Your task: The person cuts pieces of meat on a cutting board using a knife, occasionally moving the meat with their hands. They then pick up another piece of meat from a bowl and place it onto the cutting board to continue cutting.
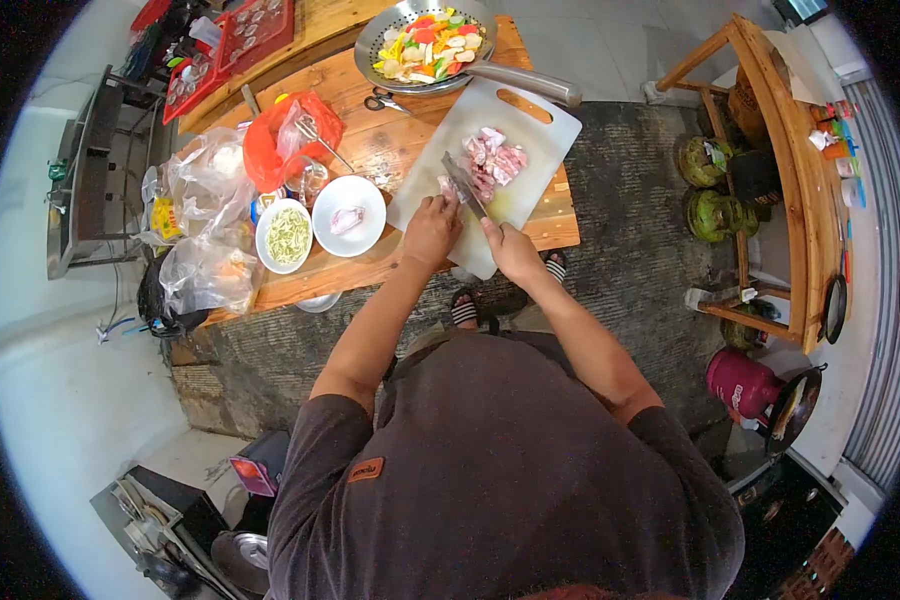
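Observation:
On the white cutting board (538, 140) lies a heap of cut raw meat (495, 158), pale pink with whitish parts. My right hand (514, 250) grips the handle of a knife (461, 179), its blade pointing up and left beside the heap. My left hand (432, 229) is closed at the board's left side, its fingertips on a small piece of meat (445, 186) next to the blade. Left of the board, a white bowl (348, 240) holds one pale pink piece. Beside it is a smaller bowl (270, 262) of shredded pale-green food.
A perforated metal pan (370, 60) of chopped vegetables stands at the table's far edge, near black scissors (382, 101). Plastic bags (210, 270) and a red bag (260, 140) crowd the left. Green gas cylinders (712, 215) stand under the wooden table (785, 190) on the right.

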The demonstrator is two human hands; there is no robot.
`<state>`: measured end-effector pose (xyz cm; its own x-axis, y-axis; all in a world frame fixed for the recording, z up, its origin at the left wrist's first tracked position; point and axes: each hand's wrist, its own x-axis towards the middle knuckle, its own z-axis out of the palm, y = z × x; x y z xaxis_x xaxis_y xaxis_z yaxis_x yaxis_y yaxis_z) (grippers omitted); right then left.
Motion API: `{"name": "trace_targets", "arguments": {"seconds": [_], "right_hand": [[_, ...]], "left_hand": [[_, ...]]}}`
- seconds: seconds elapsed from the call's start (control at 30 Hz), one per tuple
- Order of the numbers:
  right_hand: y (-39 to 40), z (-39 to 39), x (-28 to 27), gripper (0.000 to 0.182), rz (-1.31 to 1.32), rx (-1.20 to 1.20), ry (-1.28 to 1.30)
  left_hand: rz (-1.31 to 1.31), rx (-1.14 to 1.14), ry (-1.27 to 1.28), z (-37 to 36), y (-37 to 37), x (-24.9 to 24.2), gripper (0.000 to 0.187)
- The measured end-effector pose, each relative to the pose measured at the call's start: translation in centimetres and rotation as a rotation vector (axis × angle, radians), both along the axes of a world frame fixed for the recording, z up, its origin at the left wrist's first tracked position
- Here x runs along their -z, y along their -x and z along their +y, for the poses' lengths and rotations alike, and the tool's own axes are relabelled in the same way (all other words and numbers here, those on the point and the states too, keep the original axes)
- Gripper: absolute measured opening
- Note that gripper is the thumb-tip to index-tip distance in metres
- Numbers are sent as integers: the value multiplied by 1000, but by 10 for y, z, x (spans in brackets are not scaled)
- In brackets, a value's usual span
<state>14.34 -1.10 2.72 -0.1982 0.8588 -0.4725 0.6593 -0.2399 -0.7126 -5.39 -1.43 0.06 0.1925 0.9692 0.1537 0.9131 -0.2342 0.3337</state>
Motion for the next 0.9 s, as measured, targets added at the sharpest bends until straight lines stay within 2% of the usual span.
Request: {"name": "trace_targets", "arguments": {"seconds": [0.07,0.13,0.2,0.33,0.4,0.5,0.83,0.9], "right_hand": [[-1,2,3,69,1,-19,-12],[-5,4,7,69,-2,-33,-23],[-7,7,10,71,-1,-38,14],[-4,4,1,71,16,-20,-15],[1,-1,-9,74,31,-26,64],[15,-16,-11,69,-12,-77,-46],[24,-35,-12,66,-55,-52,8],[33,-29,5,67,-54,-69,-54]], "left_hand": [[50,36,-29,4,5,18,40],[95,77,-57,4,1,16,40],[14,-84,19,3,-6,8,40],[-35,-146,67,2,-14,-5,40],[-83,-152,53,3,-15,-3,38],[-84,-118,12,3,-13,3,36],[-47,-103,-5,-1,-9,11,28],[45,2,-12,-3,-5,7,28]]}}
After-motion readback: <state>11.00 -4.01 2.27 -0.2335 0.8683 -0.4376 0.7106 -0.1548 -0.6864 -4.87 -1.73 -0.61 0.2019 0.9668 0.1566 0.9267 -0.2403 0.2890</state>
